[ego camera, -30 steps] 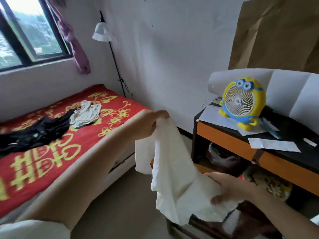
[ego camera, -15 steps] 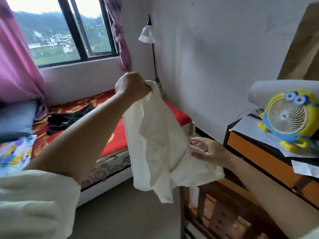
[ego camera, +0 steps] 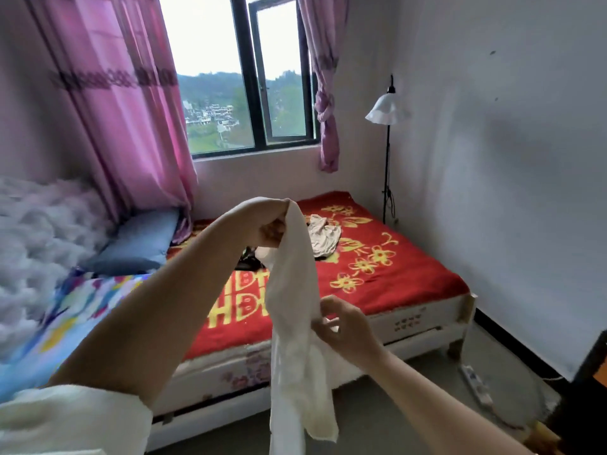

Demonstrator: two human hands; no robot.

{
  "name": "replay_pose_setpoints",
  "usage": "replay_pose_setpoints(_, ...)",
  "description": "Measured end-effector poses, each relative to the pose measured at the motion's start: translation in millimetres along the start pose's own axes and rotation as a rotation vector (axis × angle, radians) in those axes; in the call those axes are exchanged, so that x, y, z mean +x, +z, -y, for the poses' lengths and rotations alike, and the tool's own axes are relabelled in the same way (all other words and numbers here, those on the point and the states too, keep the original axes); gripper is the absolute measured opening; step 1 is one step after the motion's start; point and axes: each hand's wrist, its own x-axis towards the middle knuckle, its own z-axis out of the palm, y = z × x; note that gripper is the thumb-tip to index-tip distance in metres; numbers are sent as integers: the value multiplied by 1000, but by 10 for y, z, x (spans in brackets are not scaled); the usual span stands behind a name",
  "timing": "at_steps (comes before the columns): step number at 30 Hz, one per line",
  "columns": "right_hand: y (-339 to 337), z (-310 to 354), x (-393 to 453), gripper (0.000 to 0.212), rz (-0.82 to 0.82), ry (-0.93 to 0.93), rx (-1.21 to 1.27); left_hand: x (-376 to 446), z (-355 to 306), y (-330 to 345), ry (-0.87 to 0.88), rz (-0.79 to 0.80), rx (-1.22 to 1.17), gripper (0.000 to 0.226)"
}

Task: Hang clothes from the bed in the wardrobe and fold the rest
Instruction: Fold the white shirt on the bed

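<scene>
Two hands and one garment fill the middle of the view, and we read them from left to right. At 9 o'clock lies a fluffy grey-white blanket [ego camera: 36, 231], with a blue rectangular pillow [ego camera: 134, 246] and a multicoloured patterned sheet [ego camera: 75, 310] beside it. Our left hand [ego camera: 274, 221], near the centre, is raised, its fingers clenched around the top of a long cream-white fabric garment [ego camera: 295, 323]. From that grip the garment hangs straight toward 6 o'clock, so its long axis is vertical; its lower end runs out of view at the bottom edge. Our right hand [ego camera: 345, 326] sits at about 5 o'clock from the left hand and pinches the garment's right edge about midway down; the fingers are curled on the cloth. We judge that the coming move turns on this relation: the cloth lies directly left of the right fingers, and the right hand is the nearer one to the loose lower half, so it can slide down or spread the edge. Behind, the red bed cover with yellow flower motifs [ego camera: 394, 274] still carries a crumpled pale garment [ego camera: 323, 236] at 12 o'clock of the right hand and a small black garment [ego camera: 248, 257], both awaiting handling. At 2 o'clock stands a black floor lamp with a white shade [ego camera: 387, 110].
</scene>
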Motion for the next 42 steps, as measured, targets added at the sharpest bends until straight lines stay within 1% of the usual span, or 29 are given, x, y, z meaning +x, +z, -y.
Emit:
replay_pose_setpoints(1, 76, -29, 120, 18, -30, -5, 37, 74, 49, -158, 4, -19, -66, 37)
replay_pose_setpoints(2, 128, -5, 259, 6, -16, 9, 96, 161, 113, -352, 1, -37, -123, 39)
replay_pose_setpoints(4, 186, 33, 498, 27, 0, 108, 188, 248, 201, -619, -12, -50, -151, 42)
replay_pose_setpoints(7, 325, -82, 848, 34, -46, 274, 333, 445, 388, -1023, -39, -110, -21, 26)
replay_pose_setpoints(9, 391, -152, 1044, 36, -103, 420, 440, 601, 513, -1217, -58, -140, 116, 25)
replay_pose_setpoints(10, 414, -183, 1116, 35, -91, 440, 445, 664, 564, -1272, -71, -151, 159, 26)
replay_pose_setpoints(12, 490, -165, 1294, 31, 10, 389, 340, 848, 625, -1368, -97, -167, 215, 32)
replay_pose_setpoints(15, 638, -54, 1552, 16, 357, 174, 160, 1167, 605, -1412, -123, -204, 303, 43)
replay_pose_setpoints(16, 724, -67, 1666, 22, 499, 126, 139, 1312, 587, -1423, -122, -220, 311, 46)
replay_pose_setpoints(17, 800, -72, 1724, 46, 609, 95, 105, 1394, 551, -1416, -109, -233, 313, 48)
replay_pose_setpoints(18, 894, -93, 1824, 70, 676, 70, 70, 1521, 511, -1417, -93, -246, 312, 49)
replay_pose_setpoints(19, 1003, -135, 1941, 87, 686, 54, 13, 1660, 464, -1416, -80, -258, 314, 49)
replay_pose_setpoints(20, 1118, -196, 2061, 95, 636, 17, -48, 1803, 417, -1419, -72, -270, 324, 50)
replay_pose_setpoints(21, 1239, -268, 2207, 95, 547, -19, -66, 1947, 372, -1427, -60, -277, 337, 50)
replay_pose_setpoints(24, 1409, -404, 2657, 53, 239, 0, 138, 2310, 280, -1508, -23, -263, 347, 45)
replay_pose_setpoints(26, 1371, -553, 2991, 71, 117, 22, 192, 2517, 250, -1602, -15, -240, 340, 39)
replay_pose_setpoints(27, 1304, -635, 3161, 75, 62, 22, 241, 2616, 257, -1673, -19, -231, 338, 35)
replay_pose_setpoints(28, 1214, -717, 3317, 66, -23, 55, 309, 2675, 274, -1737, -22, -225, 360, 31)
replay_pose_setpoints(29, 1125, -802, 3512, 48, -75, 122, 414, 2780, 313, -1803, -29, -233, 415, 28)
replay_pose_setpoints(31, 907, -913, 3823, 24, -107, 167, 530, 2964, 461, -1918, -40, -273, 746, 32)
replay_pose_setpoints(32, 803, -979, 3936, 22, -40, 117, 488, 3041, 553, -1936, -55, -289, 961, 34)
replay_pose_setpoints(33, 712, -1030, 4023, 24, 94, 34, 394, 3116, 657, -1937, -66, -308, 1121, 35)
replay_pose_setpoints(35, 616, -1062, 4062, 28, 529, -63, 25, 3279, 885, -1910, -29, -296, 1275, 32)
replay_pose_setpoints(36, 617, -1125, 4041, 26, 709, -87, -182, 3372, 980, -1882, 1, -261, 1276, 31)
replay_pose_setpoints(37, 630, -1209, 4032, 24, 772, -104, -321, 3467, 1074, -1870, 17, -222, 1209, 31)
replay_pose_setpoints(38, 639, -1240, 4039, 24, 738, -115, -395, 3545, 1142, -1856, 19, -177, 1089, 32)
replay_pose_setpoints(39, 645, -1279, 4053, 24, 665, -45, -313, 3601, 1210, -1822, 3, -135, 944, 36)
replay_pose_setpoints(41, 619, -1281, 4114, 22, 451, 193, 25, 3703, 1257, -1789, 31, -83, 672, 39)
replay_pose_setpoints(42, 600, -1275, 4116, 16, 426, 269, 200, 3746, 1302, -1748, 48, -77, 574, 39)
